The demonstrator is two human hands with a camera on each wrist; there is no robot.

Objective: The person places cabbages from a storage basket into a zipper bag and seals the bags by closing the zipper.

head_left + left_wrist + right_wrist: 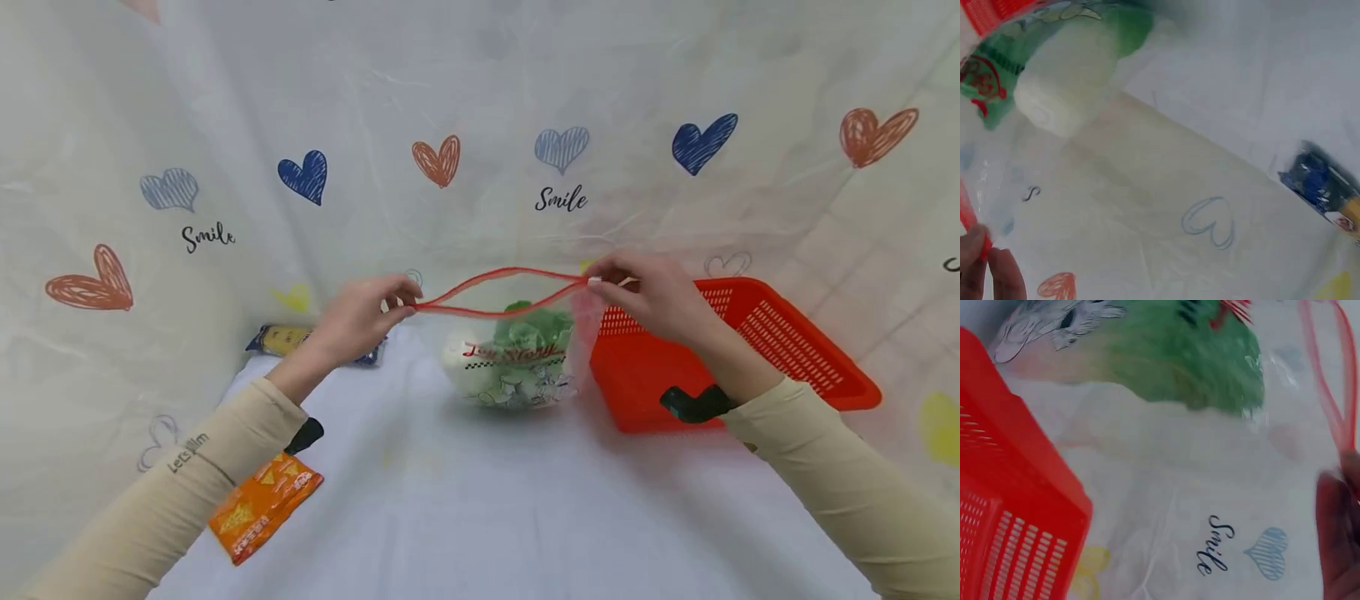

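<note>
A clear zip bag point(480, 379) with a red seal strip and printed lettering hangs between both hands, its mouth parted in the middle. Inside it lies a leafy green vegetable with a thick white stem, like a bok choy or small cabbage point(528, 329); the white end point(1066, 75) shows in the left wrist view. My left hand point(367, 312) pinches the left end of the strip between thumb and fingers. At the strip's other end, my right hand point(652, 296) pinches the corner. In the right wrist view the green leaves point(1197, 362) press against the plastic.
A red plastic basket point(652, 383) stands right of the bag, partly behind my right forearm. An orange snack packet point(266, 504) lies at the left near my sleeve. A blue and yellow package point(281, 339) lies farther back at the left. A heart-printed sheet hangs behind.
</note>
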